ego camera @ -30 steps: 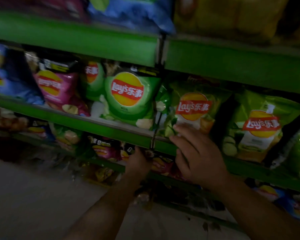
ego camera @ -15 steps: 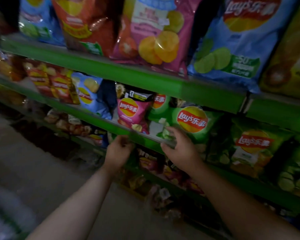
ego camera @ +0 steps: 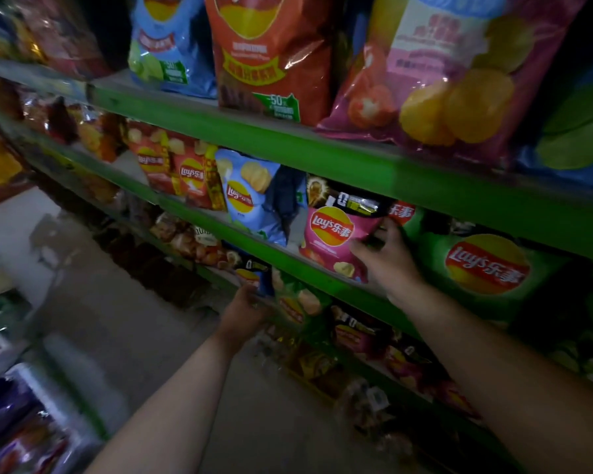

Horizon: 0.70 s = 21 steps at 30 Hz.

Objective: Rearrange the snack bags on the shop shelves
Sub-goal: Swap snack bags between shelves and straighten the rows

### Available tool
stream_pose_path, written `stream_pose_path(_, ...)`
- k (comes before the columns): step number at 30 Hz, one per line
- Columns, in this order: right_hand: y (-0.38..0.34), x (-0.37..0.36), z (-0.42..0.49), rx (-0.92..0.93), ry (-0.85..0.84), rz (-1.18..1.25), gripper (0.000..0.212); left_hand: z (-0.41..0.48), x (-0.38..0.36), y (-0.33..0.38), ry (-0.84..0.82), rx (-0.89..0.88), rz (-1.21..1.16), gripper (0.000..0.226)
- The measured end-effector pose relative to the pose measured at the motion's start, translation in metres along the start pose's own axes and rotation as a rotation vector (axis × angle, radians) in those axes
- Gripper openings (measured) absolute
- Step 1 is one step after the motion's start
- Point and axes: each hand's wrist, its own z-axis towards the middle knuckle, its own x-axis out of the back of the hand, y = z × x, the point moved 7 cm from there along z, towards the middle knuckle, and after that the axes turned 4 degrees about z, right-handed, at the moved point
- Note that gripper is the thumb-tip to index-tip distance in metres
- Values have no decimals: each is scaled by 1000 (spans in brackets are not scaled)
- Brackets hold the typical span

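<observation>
Pinching pink bag (ego camera: 329,242) from its right, right hand (ego camera: 387,263); left hand (ego camera: 245,307) beneath blue bag (ego camera: 256,276), grip unclear.

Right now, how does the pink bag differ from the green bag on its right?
The pink bag looks smaller than the green bag. The right hand grips the pink bag's edge, not the green bag. Both stand on the same shelf and carry the Lay's logo.

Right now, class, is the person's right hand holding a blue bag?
No, the right hand grips the right edge of the pink Lay's bag on the middle shelf.
</observation>
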Motion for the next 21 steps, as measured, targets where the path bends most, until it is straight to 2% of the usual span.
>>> stream_pose_path(2, 1, -10, 11, -3, 37, 26, 57, 24, 1, -1, -81, -14, 3, 31)
stream_pose_path(4, 3, -18, 19, -6, 89, 63, 61, 53, -3, -4, -169, 2, -4, 48)
stream_pose_path(7, 7, -23, 26, -19, 218, 52, 67, 94, -13, -7, -281, 1, -3, 42)
stream_pose_path(8, 7, -24, 26, -20, 250, 62, 66, 102, -18, -6, -330, -11, 28, 46)
stream_pose_path(10, 4, -25, 23, -1, 289, 126, 52, 115, -24, 0, -361, -67, 125, 55)
stream_pose_path(12, 0, -25, 16, 6, 311, 160, 46, 126, -30, 5, -348, -108, 28, 65)
stream_pose_path(14, -1, -23, 7, -20, 341, 188, 50, 133, -45, 4, -398, -37, -218, 77)
stream_pose_path(15, 1, -21, 1, -39, 347, 201, 53, 137, -52, 1, -401, 15, -285, 74)
stream_pose_path(17, 2, -20, -8, -49, 344, 217, 59, 144, -62, -1, -412, 83, -362, 54)
stream_pose_path(21, 9, -19, -22, -41, 346, 258, 70, 149, -60, 7, -303, -72, -317, 15)
